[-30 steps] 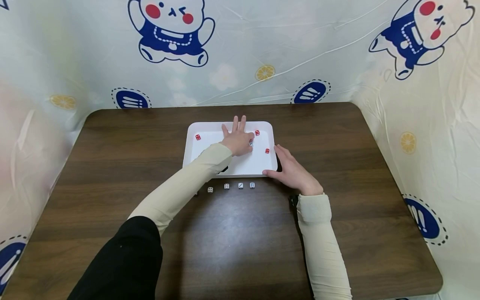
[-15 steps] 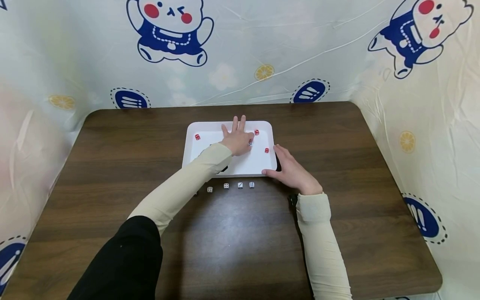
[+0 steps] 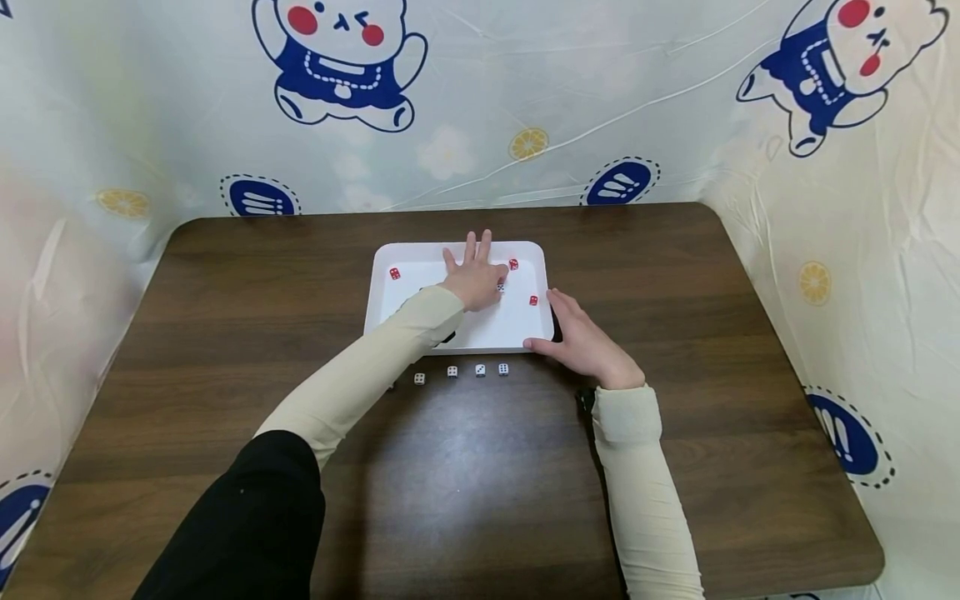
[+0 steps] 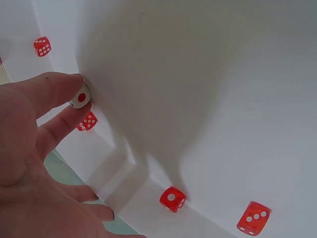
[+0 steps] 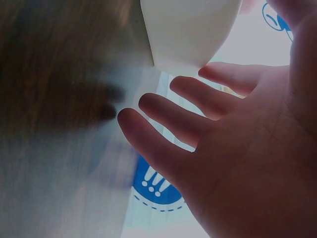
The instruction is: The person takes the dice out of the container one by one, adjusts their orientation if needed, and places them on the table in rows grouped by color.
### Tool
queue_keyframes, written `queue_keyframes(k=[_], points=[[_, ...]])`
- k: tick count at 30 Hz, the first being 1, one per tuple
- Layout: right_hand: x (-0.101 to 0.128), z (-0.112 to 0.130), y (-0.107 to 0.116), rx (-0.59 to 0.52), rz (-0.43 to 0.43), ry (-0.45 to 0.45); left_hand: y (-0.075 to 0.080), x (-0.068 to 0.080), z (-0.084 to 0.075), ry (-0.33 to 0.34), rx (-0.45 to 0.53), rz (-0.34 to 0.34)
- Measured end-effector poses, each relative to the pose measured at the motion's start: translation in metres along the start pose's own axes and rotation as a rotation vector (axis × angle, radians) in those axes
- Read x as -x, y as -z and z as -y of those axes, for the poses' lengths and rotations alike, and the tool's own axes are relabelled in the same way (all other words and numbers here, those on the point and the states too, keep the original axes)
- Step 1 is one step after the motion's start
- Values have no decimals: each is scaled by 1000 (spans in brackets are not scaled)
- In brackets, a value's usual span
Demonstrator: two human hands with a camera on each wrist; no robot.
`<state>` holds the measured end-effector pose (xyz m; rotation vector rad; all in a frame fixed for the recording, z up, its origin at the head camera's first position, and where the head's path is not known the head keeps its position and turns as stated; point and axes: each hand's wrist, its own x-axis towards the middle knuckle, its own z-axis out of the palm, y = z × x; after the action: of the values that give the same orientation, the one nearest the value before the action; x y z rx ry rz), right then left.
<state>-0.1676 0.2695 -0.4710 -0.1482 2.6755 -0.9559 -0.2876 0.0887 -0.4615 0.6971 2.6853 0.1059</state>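
Observation:
A white tray [image 3: 457, 329] lies at the middle of the brown table [image 3: 480, 467]. My left hand [image 3: 474, 279] reaches into it. In the left wrist view this left hand [image 4: 29, 139] pinches a white die [image 4: 80, 97], red one-dot face showing, between thumb and a finger. The same white die [image 3: 500, 288] shows beside the hand from above. Several red dice lie loose in the tray, among them one [image 3: 394, 273] at the left, one [image 3: 533, 300] at the right and one [image 4: 172, 199] near my fingers. My right hand [image 3: 581, 337] rests with straight fingers [image 5: 163, 116] against the tray's front right corner [image 5: 190, 29].
Several white dice stand in a row on the table just in front of the tray, from the leftmost [image 3: 419, 378] to the rightmost [image 3: 503, 368]. A printed cloth backdrop [image 3: 480, 108] closes off the back and both sides of the table.

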Motion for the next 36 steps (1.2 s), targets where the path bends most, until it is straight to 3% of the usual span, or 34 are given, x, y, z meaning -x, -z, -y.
queue_keyframes(k=[36], points=[[0,1,0,-1,2,-4,2,5,2,-16,-5,-13]])
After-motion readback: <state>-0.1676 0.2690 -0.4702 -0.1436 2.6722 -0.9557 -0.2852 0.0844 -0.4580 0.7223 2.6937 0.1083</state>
